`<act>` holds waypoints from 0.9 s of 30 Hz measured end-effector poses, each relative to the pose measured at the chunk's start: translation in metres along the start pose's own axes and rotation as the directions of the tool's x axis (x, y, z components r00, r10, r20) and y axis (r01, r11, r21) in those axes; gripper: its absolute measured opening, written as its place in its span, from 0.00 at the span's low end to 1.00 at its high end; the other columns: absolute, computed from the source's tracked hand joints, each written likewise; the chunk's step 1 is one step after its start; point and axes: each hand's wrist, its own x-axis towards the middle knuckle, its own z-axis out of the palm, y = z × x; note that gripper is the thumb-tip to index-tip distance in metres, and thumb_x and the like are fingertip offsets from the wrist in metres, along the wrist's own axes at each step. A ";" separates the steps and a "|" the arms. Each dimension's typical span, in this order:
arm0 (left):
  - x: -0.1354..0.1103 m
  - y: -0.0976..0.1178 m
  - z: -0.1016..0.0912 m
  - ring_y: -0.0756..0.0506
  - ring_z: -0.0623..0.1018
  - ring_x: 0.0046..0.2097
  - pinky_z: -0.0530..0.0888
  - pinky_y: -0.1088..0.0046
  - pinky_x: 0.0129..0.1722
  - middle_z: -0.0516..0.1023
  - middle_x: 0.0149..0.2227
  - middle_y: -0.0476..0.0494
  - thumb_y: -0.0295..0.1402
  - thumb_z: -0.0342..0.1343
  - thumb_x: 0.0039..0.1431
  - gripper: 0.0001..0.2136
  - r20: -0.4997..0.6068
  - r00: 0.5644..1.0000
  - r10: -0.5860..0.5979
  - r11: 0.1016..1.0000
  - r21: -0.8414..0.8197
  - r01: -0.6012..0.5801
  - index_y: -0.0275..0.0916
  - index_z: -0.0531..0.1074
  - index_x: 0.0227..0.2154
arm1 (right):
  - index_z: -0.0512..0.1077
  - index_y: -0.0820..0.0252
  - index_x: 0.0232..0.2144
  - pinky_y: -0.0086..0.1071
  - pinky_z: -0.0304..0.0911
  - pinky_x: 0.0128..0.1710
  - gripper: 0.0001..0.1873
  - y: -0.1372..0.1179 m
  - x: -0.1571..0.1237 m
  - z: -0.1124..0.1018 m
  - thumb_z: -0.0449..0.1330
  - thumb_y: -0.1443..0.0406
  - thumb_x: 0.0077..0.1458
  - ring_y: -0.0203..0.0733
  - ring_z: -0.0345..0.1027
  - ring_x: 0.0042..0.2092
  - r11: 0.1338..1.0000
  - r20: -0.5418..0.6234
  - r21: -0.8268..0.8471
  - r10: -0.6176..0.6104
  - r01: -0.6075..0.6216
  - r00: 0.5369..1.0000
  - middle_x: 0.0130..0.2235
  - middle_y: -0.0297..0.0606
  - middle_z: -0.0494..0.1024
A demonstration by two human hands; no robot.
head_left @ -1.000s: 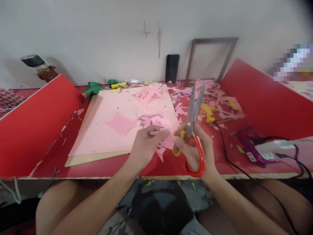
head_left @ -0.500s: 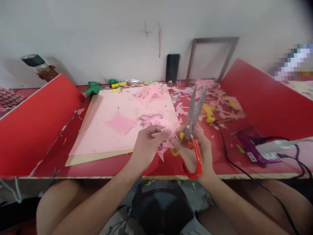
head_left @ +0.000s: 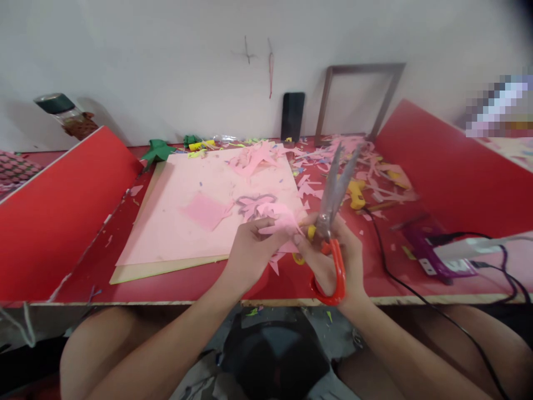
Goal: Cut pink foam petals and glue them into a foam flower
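Observation:
My right hand (head_left: 333,255) grips a pair of scissors (head_left: 331,222) with a red and a yellow handle, blades apart and pointing up and away. My left hand (head_left: 250,253) pinches a small pink paper piece (head_left: 281,222) right beside the scissors. Both hands hover over the near edge of a red table (head_left: 187,283). Just behind them a large pink sheet (head_left: 204,211) lies on a board, with a darker pink square and a cut outline on it.
Pink paper scraps (head_left: 353,161) and a yellow glue gun (head_left: 356,191) litter the right side. A black cable (head_left: 387,261) runs to a purple box (head_left: 437,255). A phone (head_left: 292,116) and an empty frame (head_left: 358,100) lean on the wall. Red dividers (head_left: 62,211) stand either side.
The scissors tilted a little to the right and their blades opened wider. My left hand brought the pink piece closer to my right fingers.

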 end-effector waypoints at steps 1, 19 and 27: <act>0.000 0.001 -0.001 0.50 0.65 0.29 0.64 0.75 0.28 0.67 0.25 0.50 0.40 0.66 0.52 0.13 -0.005 1.000 0.014 1.000 0.019 -0.014 0.37 0.73 0.23 | 0.71 0.57 0.32 0.25 0.62 0.24 0.13 0.001 0.000 -0.002 0.71 0.62 0.49 0.31 0.62 0.24 1.000 0.023 0.020 0.006 -0.007 1.000 0.25 0.26 0.68; 0.015 0.028 -0.044 0.51 0.66 0.29 0.65 0.74 0.31 0.67 0.25 0.51 0.33 0.61 0.58 0.10 0.006 0.974 0.226 0.965 0.133 -0.225 0.38 0.71 0.22 | 0.76 0.60 0.36 0.27 0.55 0.25 0.13 0.001 0.003 -0.048 0.65 0.56 0.57 0.33 0.58 0.26 0.951 0.538 -0.292 0.248 -0.097 0.806 0.25 0.31 0.67; 0.011 0.036 -0.050 0.49 0.69 0.30 0.68 0.75 0.26 0.71 0.28 0.48 0.42 0.65 0.53 0.12 0.139 0.990 0.022 0.966 0.251 -0.057 0.38 0.77 0.27 | 0.78 0.62 0.35 0.26 0.57 0.25 0.15 -0.004 0.002 -0.047 0.63 0.55 0.58 0.33 0.58 0.25 0.966 0.539 -0.230 0.228 -0.118 0.811 0.24 0.32 0.67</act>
